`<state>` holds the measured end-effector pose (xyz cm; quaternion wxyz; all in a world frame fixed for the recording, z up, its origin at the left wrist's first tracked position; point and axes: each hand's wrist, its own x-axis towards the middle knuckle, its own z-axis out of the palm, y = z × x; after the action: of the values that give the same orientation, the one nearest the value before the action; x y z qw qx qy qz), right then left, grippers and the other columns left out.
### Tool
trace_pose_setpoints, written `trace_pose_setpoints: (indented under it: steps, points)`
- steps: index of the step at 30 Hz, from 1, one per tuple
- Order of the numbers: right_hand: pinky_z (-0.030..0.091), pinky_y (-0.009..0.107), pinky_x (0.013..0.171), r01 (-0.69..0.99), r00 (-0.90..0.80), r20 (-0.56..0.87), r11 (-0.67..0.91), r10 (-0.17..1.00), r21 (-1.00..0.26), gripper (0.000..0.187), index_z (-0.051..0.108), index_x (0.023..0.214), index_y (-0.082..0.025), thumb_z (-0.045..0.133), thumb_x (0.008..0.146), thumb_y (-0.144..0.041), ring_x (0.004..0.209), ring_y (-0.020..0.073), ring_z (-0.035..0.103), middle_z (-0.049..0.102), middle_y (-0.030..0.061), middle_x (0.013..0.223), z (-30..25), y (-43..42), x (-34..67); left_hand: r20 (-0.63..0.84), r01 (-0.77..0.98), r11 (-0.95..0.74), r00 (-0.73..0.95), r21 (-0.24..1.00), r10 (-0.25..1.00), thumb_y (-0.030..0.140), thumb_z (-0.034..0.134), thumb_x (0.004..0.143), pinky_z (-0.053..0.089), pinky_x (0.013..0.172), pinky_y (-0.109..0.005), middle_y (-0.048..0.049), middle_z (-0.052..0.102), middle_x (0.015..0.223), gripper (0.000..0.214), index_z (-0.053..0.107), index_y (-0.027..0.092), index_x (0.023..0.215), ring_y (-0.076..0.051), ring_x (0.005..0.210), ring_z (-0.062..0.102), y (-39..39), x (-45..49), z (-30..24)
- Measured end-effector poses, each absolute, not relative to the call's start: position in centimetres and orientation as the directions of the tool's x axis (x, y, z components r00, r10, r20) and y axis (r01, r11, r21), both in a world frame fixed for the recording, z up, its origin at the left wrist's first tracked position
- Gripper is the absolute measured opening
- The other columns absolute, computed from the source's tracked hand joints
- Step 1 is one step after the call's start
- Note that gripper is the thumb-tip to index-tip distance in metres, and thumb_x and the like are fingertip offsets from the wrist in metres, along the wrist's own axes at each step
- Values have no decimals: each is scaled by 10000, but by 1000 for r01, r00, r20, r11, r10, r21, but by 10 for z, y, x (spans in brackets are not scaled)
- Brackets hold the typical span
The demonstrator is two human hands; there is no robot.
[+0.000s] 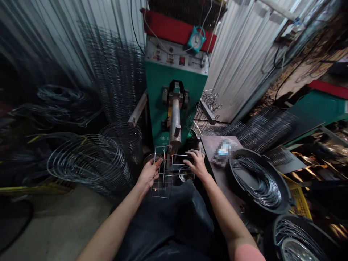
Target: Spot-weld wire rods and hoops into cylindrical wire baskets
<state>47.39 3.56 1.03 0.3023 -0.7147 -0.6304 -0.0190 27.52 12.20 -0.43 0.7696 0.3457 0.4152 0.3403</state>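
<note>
My left hand [150, 174] is closed on the side of a small wire rack [164, 185], a grid of thin metal rods held upright below the welding machine's arm. My right hand [197, 163] has its fingers bent around the end of a thin metal wire [181, 155], which runs left to the rack. An orange glow shows where wire and rack meet, under the electrode of the spot welder [175, 121]. Another rod lies just below that wire. The fingertips of my right hand are partly hard to make out.
Wire coils [89, 159] stand on the floor at left, beside a tall stack of wire rings [114, 72]. On the right, a side table [217, 170] bears a black tub [233, 177] of bent wires. Another tub [274, 239] sits nearer. A blue clock [197, 39] hangs on the machine.
</note>
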Motion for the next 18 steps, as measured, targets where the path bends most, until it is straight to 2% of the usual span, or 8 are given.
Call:
trace_pose_setpoints:
  steps: [3, 6, 10, 14, 18]
  points:
    - [239, 424, 957, 934, 208, 422, -50, 882, -354, 265, 651, 868, -227, 621, 745, -460, 1211, 277, 359, 499, 95, 1261, 3, 18, 473, -389, -249, 515, 417, 820, 821, 420, 764, 512, 85, 324, -162, 131, 314, 481, 499, 473, 195, 849, -4, 313, 172, 119, 276, -7]
    - [247, 439, 956, 900, 263, 400, -74, 878, -429, 236, 639, 721, -210, 579, 784, -430, 1195, 269, 385, 518, 86, 1236, -2, 15, 479, -375, -256, 503, 417, 825, 828, 419, 755, 524, 83, 324, -163, 135, 303, 475, 496, 467, 200, 864, -8, 313, 166, 116, 277, -8]
    - [239, 447, 953, 844, 326, 418, -62, 848, -532, 265, 615, 681, -206, 567, 786, -444, 1136, 252, 445, 567, 74, 1165, -1, 26, 483, -356, -260, 482, 409, 837, 840, 408, 745, 543, 88, 321, -163, 136, 293, 468, 480, 476, 197, 880, -13, 316, 169, 114, 277, -5]
    - [182, 442, 970, 874, 257, 460, -1, 850, -486, 238, 609, 677, -218, 594, 775, -434, 1090, 230, 470, 619, 45, 1057, -1, 38, 477, -349, -259, 470, 399, 844, 848, 402, 736, 558, 106, 318, -160, 134, 294, 471, 464, 481, 193, 885, -16, 320, 180, 117, 279, -3]
    - [181, 425, 961, 887, 241, 441, -12, 865, -461, 225, 617, 690, -222, 595, 778, -427, 1056, 219, 476, 622, 34, 1015, -3, 47, 476, -344, -259, 463, 397, 848, 851, 405, 739, 553, 114, 321, -154, 129, 323, 491, 486, 485, 196, 911, -12, 324, 194, 122, 280, -2]
